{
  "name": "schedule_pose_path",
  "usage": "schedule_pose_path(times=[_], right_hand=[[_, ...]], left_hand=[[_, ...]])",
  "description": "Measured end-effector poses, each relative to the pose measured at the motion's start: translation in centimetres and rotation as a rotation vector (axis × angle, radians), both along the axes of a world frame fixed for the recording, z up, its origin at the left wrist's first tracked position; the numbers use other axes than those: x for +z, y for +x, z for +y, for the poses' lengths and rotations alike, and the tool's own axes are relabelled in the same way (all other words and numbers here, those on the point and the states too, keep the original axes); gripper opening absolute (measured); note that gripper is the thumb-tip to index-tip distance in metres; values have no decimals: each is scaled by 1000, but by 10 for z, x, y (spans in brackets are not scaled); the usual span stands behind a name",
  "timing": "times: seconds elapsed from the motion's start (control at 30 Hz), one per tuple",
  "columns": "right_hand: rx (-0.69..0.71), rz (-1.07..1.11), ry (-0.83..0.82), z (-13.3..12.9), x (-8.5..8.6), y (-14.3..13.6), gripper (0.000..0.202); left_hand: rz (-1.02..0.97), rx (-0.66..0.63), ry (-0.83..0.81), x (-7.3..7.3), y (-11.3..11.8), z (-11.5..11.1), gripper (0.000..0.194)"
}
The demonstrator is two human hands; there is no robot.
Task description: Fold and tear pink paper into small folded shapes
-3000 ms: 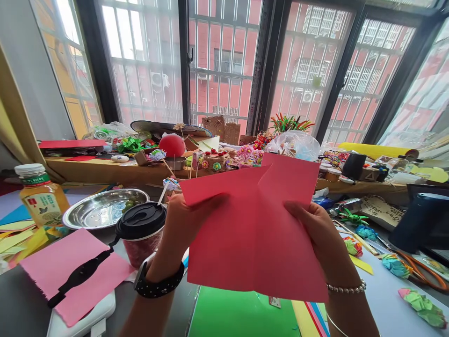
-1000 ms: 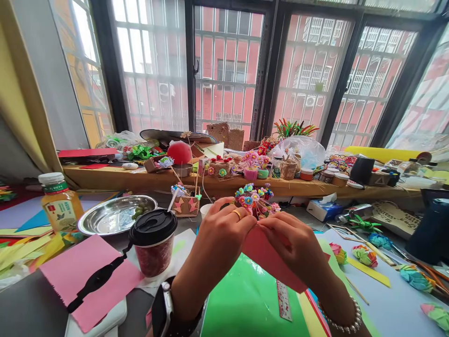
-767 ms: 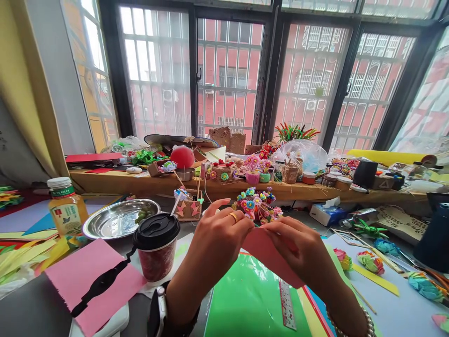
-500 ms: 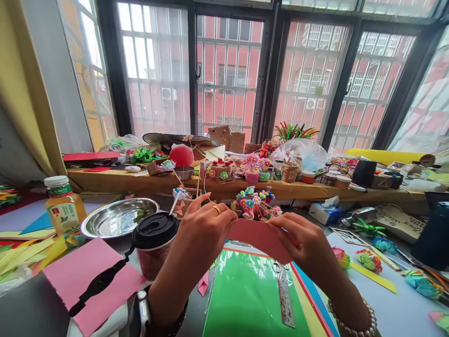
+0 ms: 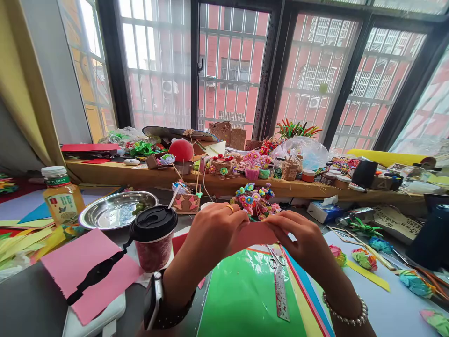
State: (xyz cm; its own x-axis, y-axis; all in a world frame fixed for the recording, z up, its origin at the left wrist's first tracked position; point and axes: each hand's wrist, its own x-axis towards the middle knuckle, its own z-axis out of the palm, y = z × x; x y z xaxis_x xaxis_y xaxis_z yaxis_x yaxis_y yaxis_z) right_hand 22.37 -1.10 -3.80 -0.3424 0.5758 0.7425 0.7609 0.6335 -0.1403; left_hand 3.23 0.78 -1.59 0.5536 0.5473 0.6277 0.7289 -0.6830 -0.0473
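Between my two hands a piece of salmon-pink paper [image 5: 251,234] is held up above the table. My left hand [image 5: 218,229], with a ring on one finger, is closed on its left side; the fingertips lie along the top edge. At the top right corner, my right hand [image 5: 298,234] pinches the same paper between thumb and fingers. Below lies a glossy green sheet [image 5: 242,295] in clear plastic. Small scissors [image 5: 276,257] and a patterned ruler [image 5: 281,295] rest on its right part.
A black-lidded cup [image 5: 154,238] stands just left of my left forearm. Farther left are a metal plate [image 5: 101,220], a juice bottle [image 5: 63,196] and pink paper [image 5: 94,271]. Paper flowers [image 5: 365,259] lie to the right. Crafts crowd the sill [image 5: 217,187] behind.
My left hand's raised index finger has come down onto the paper. The paper's lower right corner, previously hanging below the right hand, no longer shows there. The view has shifted slightly.
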Motion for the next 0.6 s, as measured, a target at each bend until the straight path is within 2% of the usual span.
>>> schedule_pose_path(times=[0.17,0.37,0.5,0.6], right_hand=[[-109,23,39,4,2,17,16],[-268,159,99,9,0,30,16],[-224,475,-48,12,-1,30,22],[-108,667,-236,13,-1,31,33]], left_hand=[[-53,32,28,4,-13,3,16],[-155,76,-19,7,-14,2,16],[-376,49,-118,7,-15,6,14],[-609,18,-192,7,-14,10,16]])
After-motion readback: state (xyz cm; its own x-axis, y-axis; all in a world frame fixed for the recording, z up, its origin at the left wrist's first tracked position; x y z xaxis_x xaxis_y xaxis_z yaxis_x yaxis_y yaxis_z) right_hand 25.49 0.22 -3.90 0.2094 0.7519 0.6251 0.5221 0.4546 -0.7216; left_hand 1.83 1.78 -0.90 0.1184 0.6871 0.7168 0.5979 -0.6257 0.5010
